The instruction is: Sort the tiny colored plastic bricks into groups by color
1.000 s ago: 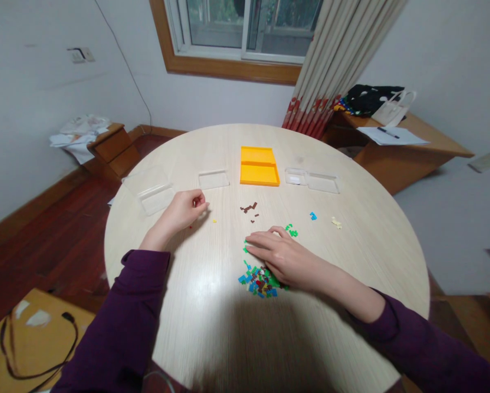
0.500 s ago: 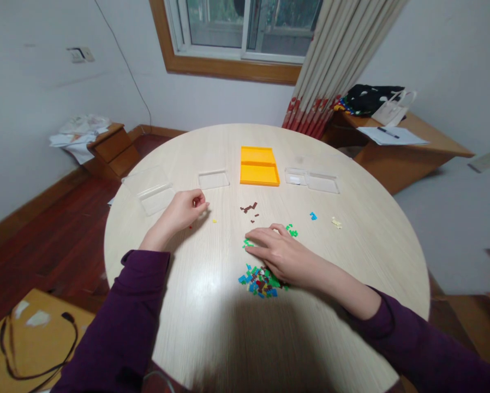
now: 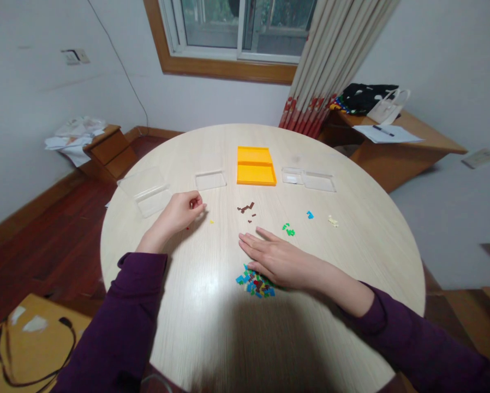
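My right hand (image 3: 278, 261) lies flat, fingers spread, at the far side of a mixed pile of small coloured plastic pieces (image 3: 256, 285) and covers part of it. Whatever is under its palm and fingers is hidden. Beyond its fingertips are brown pieces (image 3: 247, 208), and a green cluster (image 3: 288, 230) lies to their right. Further right are blue pieces (image 3: 310, 215) and pale yellow ones (image 3: 333, 221). My left hand (image 3: 182, 212) rests on the left, its thumb and fingers curled together; any item in them is hidden. Close to it lie a yellow piece (image 3: 211, 222) and a red one (image 3: 187, 228).
An open yellow case (image 3: 256, 164) stands at the back of the round table (image 3: 204, 327). Clear plastic boxes stand to its left (image 3: 210, 180) and right (image 3: 319, 182), and another clear box (image 3: 153, 202) is by my left hand. A desk (image 3: 417, 153) stands at the right wall.
My right hand has flattened and shifted over the green bits that showed at its fingertips; they are now covered. My left hand keeps its pose. The view has shifted slightly.
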### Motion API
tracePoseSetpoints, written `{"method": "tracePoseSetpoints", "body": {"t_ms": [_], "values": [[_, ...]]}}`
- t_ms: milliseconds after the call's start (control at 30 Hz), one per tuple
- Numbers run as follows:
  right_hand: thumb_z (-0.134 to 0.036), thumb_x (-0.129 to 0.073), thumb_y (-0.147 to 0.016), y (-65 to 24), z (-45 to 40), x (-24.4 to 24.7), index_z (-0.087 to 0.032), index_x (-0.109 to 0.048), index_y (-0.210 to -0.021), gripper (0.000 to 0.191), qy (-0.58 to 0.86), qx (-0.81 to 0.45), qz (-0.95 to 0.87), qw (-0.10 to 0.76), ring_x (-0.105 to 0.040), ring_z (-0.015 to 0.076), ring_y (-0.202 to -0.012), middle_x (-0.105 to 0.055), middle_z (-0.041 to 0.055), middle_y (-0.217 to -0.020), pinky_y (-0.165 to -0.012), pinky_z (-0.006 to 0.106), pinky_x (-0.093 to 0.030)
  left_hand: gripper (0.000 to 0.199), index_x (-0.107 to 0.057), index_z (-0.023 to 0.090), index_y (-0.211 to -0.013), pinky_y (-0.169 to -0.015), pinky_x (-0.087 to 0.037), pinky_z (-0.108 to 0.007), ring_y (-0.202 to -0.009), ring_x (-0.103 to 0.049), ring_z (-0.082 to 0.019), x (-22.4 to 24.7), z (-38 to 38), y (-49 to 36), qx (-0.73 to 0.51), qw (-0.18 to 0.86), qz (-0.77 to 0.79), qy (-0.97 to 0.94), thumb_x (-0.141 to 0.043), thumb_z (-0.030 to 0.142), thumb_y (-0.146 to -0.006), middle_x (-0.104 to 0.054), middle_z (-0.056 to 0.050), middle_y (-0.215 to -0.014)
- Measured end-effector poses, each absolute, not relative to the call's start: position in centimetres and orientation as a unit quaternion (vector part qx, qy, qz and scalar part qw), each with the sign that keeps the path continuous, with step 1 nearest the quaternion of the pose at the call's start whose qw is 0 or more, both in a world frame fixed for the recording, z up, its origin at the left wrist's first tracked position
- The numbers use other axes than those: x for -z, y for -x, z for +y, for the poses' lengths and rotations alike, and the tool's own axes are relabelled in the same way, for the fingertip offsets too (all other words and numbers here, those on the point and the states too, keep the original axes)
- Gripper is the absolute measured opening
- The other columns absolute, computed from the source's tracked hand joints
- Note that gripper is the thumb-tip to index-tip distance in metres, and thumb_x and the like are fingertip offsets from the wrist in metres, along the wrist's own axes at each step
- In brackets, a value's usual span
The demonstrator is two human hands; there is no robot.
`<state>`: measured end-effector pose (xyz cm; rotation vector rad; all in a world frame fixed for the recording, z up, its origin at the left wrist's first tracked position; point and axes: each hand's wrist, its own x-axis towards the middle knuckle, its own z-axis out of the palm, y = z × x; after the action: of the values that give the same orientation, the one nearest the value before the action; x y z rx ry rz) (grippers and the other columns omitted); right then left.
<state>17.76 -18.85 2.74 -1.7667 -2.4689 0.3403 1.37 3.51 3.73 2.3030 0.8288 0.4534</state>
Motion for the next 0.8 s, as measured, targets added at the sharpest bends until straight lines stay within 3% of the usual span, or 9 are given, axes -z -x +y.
{"method": "tracePoseSetpoints", "body": {"t_ms": [400, 667, 800], "values": [[-0.04, -0.027, -0.106, -23.2, -21.4, -3.0, -0.01, -0.048, -0.144, 0.052, 0.618, -0.126, -0.776, 0.021, -0.04, 0.0239, -0.142, -0.048, 0.0169, -0.149, -0.123, 0.051, -0.019, 0.019, -0.047, 0.02, -0.064, -0.049, -0.031, -0.025, -0.05, -0.046, -0.012, -3.7, 3.2, -1.3, -0.154, 0.334, 0.332, -0.869, -0.054, 0.027, -0.08, -0.051, 0.001, -0.055], [-0.039, -0.027, -0.106, -25.1, -23.4, -3.3, -0.013, -0.046, -0.146, 0.052, 0.663, -0.137, -0.735, 0.049, -0.038, 0.0227, -0.143, -0.045, 0.0133, -0.15, -0.124, 0.051, -0.018, 0.019, -0.049, 0.02, -0.062, -0.048, -0.031, -0.025, -0.048, -0.044, -0.011, -3.6, 3.3, -1.5, -0.157, 0.331, 0.332, -0.869, -0.057, 0.028, -0.077, -0.05, 0.001, -0.054], [-0.036, -0.025, -0.106, -25.4, -24.7, -3.7, -0.02, -0.041, -0.149, 0.049, 0.685, -0.121, -0.71, 0.108, -0.035, 0.0216, -0.145, -0.042, 0.0073, -0.153, -0.122, 0.052, -0.023, 0.018, -0.05, 0.02, -0.062, -0.049, -0.032, -0.025, -0.049, -0.044, -0.012, -3.8, 3.3, -1.5, -0.162, 0.328, 0.326, -0.872, -0.058, 0.028, -0.077, -0.05, 0.002, -0.052]]}}
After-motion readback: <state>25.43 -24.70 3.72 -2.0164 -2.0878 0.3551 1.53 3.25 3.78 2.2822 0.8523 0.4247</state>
